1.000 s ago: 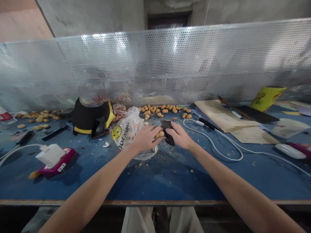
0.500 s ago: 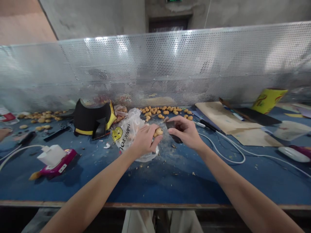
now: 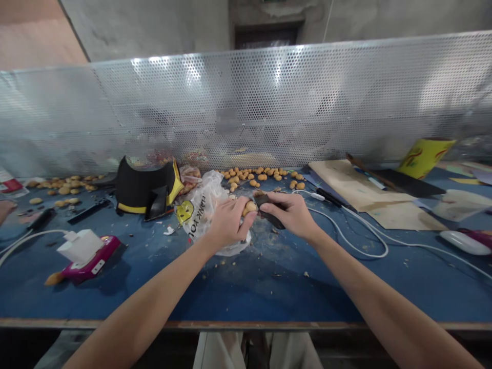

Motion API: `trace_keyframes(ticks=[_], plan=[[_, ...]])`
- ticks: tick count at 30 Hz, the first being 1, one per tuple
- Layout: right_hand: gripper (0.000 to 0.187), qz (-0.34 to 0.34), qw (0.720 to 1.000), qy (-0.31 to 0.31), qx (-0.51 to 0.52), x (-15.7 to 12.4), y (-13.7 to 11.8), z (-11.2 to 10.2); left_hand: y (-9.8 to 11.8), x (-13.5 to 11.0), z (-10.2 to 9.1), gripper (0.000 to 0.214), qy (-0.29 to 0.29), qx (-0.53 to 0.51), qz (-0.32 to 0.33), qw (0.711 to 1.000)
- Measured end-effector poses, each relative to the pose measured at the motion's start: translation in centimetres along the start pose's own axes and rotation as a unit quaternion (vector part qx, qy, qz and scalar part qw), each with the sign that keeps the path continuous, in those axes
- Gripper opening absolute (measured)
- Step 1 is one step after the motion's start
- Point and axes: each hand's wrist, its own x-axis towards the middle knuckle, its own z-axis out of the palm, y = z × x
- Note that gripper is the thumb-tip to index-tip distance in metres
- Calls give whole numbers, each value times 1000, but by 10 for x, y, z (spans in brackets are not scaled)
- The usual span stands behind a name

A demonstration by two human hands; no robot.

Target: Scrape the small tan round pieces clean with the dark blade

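Note:
Pinched in my left hand point(image 3: 226, 220) is a small, rounded tan piece point(image 3: 249, 207), nut-like in shape; its exact kind is unclear. My right hand point(image 3: 294, 211) grips a dark, thin strip point(image 3: 273, 220), bent like a scrap of sandpaper, with one end up against the tan piece. Both hands are above a white plastic bag point(image 3: 207, 197) with a yellow cartoon face and black letters, partly hidden by my left hand. Pale dust and crumbs lie around the bag. Several similar tan pieces point(image 3: 262, 177) are heaped just beyond my hands.
A perforated metal screen point(image 3: 277, 102) stands along the table's back. Left are a black and yellow container point(image 3: 144, 184), a magenta power strip point(image 3: 92, 261) and another person's hand point(image 3: 6, 209). Right are cardboard point(image 3: 346, 187), a white cable point(image 3: 346, 243) and a yellow packet point(image 3: 426, 159).
My right hand has moved slightly left and down, bringing the dark strip from apart to up against the tan piece. My left hand has hardly moved.

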Motion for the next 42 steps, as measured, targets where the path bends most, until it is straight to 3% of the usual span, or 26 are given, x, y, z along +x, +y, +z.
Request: trace_keyframes(ticks=[10,20,26,32,35,42], plan=[[20,-14,1000,7,1,-1,-3,3,0,2,-1,20,0,-39,-43,998],[21,-39,999,23,-14,-1,-2,2,6,2,-4,23,-52,-74,-56,994],[25,-26,997,45,-61,-1,-3,4,11,-1,0,25,-48,-143,-99,984],[28,-29,991,-14,-133,5,20,-6,-10,-1,26,31,-46,-209,-104,971],[29,-6,979,-75,-187,7,38,-13,-23,-1,35,35,-95,-229,-122,961],[28,6,974,-160,-162,5,52,-16,-30,-6,36,35,-220,-259,-143,929]])
